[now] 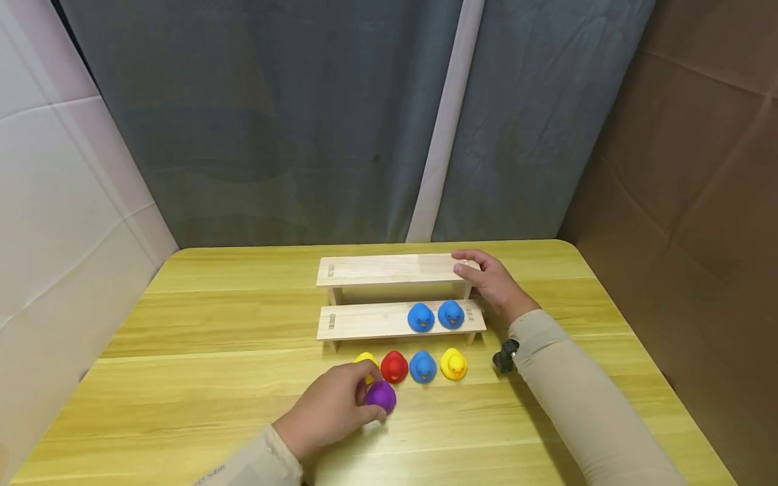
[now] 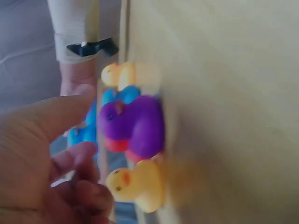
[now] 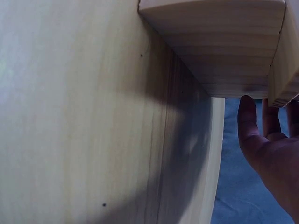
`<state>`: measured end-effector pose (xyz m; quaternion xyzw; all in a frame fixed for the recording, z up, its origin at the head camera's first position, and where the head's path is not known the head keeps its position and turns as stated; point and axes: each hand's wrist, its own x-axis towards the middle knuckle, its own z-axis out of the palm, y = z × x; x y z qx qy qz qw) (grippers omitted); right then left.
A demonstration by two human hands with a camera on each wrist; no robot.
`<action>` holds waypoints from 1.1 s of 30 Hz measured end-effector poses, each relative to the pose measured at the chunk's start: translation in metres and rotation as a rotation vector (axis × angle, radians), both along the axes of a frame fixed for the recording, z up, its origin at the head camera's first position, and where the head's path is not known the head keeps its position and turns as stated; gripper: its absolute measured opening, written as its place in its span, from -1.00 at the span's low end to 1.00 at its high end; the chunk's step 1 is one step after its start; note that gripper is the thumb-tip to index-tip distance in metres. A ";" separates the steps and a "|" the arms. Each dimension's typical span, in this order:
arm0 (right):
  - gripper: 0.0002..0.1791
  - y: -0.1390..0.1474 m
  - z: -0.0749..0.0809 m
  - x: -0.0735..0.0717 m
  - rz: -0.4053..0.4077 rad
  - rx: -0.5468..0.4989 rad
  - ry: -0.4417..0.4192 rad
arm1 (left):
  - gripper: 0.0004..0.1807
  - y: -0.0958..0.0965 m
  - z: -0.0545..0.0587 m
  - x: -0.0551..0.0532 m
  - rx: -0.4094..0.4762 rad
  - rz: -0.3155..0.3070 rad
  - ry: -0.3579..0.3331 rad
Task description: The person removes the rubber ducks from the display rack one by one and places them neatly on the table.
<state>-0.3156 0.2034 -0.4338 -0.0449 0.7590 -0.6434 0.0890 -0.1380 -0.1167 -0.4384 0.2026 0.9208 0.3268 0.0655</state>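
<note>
Purple duck [image 1: 381, 397] is on the near side of the red duck [image 1: 394, 367], between the left hand's [image 1: 333, 405] spread thumb and fingers. Right hand [image 1: 495, 287] touches the far shelf [image 1: 389, 270]; I can't tell if it grips.

Grey backdrop [image 1: 273, 121], white left wall [image 1: 61, 202], brown right wall [image 1: 687, 155], yellowish tabletop [image 1: 188, 344]

Seven smooth, rounded toy ducks are in view: one purple duck [image 1: 382, 397], one red duck [image 1: 394, 367], two yellow ducks [image 1: 453, 364] and three blue ducks [image 1: 423, 368]. With the purple as clock centre, red sits at 1 o'clock, the yellows at 11 and 2, one blue at 2 and two near 1. Two long, pale wooden shelf boards [image 1: 365, 320] stand around 12. Two hands show, left hand [image 1: 333, 406] at 9, right hand [image 1: 495, 285] between 1 and 2, above one wood-grained table [image 1: 200, 364].
</note>
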 end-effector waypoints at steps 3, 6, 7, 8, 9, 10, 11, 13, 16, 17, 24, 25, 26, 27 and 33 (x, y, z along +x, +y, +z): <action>-0.49 0.000 -0.001 -0.001 0.002 -0.001 0.002 | -0.56 -0.001 0.010 -0.006 0.055 0.057 0.062; -0.48 0.001 -0.002 -0.001 0.009 -0.007 0.003 | -0.51 -0.005 0.019 -0.020 0.152 0.107 0.177; -0.47 0.001 -0.001 -0.001 0.011 -0.010 0.004 | -0.51 -0.007 0.021 -0.025 0.187 0.122 0.223; -0.47 0.001 -0.002 -0.001 0.013 -0.008 0.004 | -0.51 -0.009 0.023 -0.032 0.223 0.138 0.265; -0.47 0.000 -0.002 -0.002 0.016 -0.004 0.005 | -0.51 -0.012 0.024 -0.038 0.259 0.157 0.309; -0.46 0.000 -0.002 -0.002 0.018 -0.008 0.005 | -0.52 -0.014 0.026 -0.045 0.288 0.179 0.344; -0.46 0.000 -0.002 -0.002 0.020 -0.010 0.005 | -0.52 -0.017 0.027 -0.052 0.319 0.202 0.369; -0.46 0.000 -0.003 -0.003 0.023 -0.010 0.005 | -0.54 -0.021 0.028 -0.065 0.377 0.247 0.398; -0.47 -0.002 -0.004 -0.004 0.029 -0.012 -0.001 | -0.55 -0.027 0.030 -0.080 0.430 0.298 0.400; -0.48 -0.002 -0.004 -0.004 0.028 -0.008 -0.003 | -0.55 -0.029 0.030 -0.085 0.439 0.310 0.394; -0.50 -0.003 -0.005 -0.004 0.020 -0.003 -0.010 | -0.51 -0.039 0.026 -0.114 0.416 0.376 0.330; -0.51 -0.003 -0.005 -0.005 0.017 -0.003 -0.012 | -0.51 -0.041 0.024 -0.117 0.408 0.383 0.320; -0.51 -0.004 -0.005 -0.005 0.016 -0.003 -0.011 | -0.50 -0.043 0.022 -0.120 0.404 0.387 0.306; -0.50 -0.003 -0.005 -0.005 0.017 -0.002 -0.009 | -0.50 -0.044 0.020 -0.123 0.402 0.388 0.291; -0.51 -0.004 -0.006 -0.005 0.019 0.001 0.003 | -0.48 -0.049 0.008 -0.139 0.440 0.392 0.187</action>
